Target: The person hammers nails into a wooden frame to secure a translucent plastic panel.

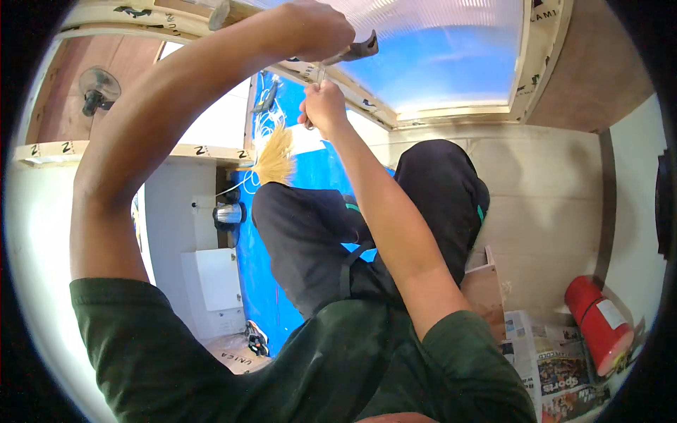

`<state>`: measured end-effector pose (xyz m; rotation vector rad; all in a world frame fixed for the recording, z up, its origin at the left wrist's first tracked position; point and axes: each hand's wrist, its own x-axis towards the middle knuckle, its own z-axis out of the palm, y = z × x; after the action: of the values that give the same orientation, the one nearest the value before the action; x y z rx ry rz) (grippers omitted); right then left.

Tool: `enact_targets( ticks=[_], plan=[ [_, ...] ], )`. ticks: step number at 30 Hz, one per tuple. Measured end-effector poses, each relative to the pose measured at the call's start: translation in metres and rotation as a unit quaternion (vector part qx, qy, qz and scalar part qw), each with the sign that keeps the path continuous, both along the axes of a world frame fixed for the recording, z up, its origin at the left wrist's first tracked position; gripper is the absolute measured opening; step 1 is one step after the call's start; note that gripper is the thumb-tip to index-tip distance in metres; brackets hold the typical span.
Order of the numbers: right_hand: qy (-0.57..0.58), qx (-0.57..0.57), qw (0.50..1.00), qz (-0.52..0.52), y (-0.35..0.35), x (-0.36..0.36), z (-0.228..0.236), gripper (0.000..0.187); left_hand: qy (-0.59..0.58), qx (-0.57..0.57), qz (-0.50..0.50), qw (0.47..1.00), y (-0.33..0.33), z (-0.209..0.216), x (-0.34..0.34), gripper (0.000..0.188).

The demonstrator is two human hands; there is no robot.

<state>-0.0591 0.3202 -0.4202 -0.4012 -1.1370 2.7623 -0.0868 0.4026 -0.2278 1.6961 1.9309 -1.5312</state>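
Observation:
Raised at the top of the view, my left hand (321, 29) is closed around a claw hammer (363, 48). Its metal head shows past one side of the fist, and the handle end shows on the other. Just below, my right hand (326, 107) is closed on a slim shiny tool (321, 75), upright beside a wooden frame rail (370, 103). The fingers hide most of that tool, so its kind is unclear. Behind the rail is a ribbed translucent panel (451, 63), with blue showing through it.
My bent knees (441, 176) are below my hands. A straw broom (275, 158) and white cord lie on the blue floor covering (257, 261). At the lower right are a red cylinder (598, 324) and newspapers (557, 366). A fan (99, 88) stands at the upper left.

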Motion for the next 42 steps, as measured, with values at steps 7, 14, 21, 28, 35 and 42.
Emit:
enact_targets(
  ticks=[7,14,21,28,35,42],
  plan=[
    [-0.012,-0.001,1.0,-0.004,-0.001,0.002,0.004,0.018,0.002,0.001,-0.015,1.0,-0.006,-0.006,-0.006,0.022],
    [-0.014,0.001,1.0,-0.002,-0.002,0.002,0.001,0.019,0.033,-0.02,0.049,0.998,0.003,-0.003,0.014,0.019],
    [-0.008,-0.003,1.0,0.0,-0.001,0.0,0.003,0.02,0.009,0.0,0.022,1.0,-0.002,-0.005,0.002,0.019],
    [-0.01,0.001,1.0,-0.007,-0.002,0.002,0.001,0.019,0.014,0.002,0.017,1.0,0.0,-0.004,0.007,0.018],
    [-0.01,0.007,1.0,-0.005,-0.001,0.001,0.001,0.018,0.017,0.02,0.017,0.999,0.0,-0.006,0.01,0.019],
    [-0.003,0.0,1.0,-0.016,-0.002,-0.002,-0.001,0.017,0.027,0.014,0.048,0.998,-0.003,-0.012,0.006,0.024]
  ],
)
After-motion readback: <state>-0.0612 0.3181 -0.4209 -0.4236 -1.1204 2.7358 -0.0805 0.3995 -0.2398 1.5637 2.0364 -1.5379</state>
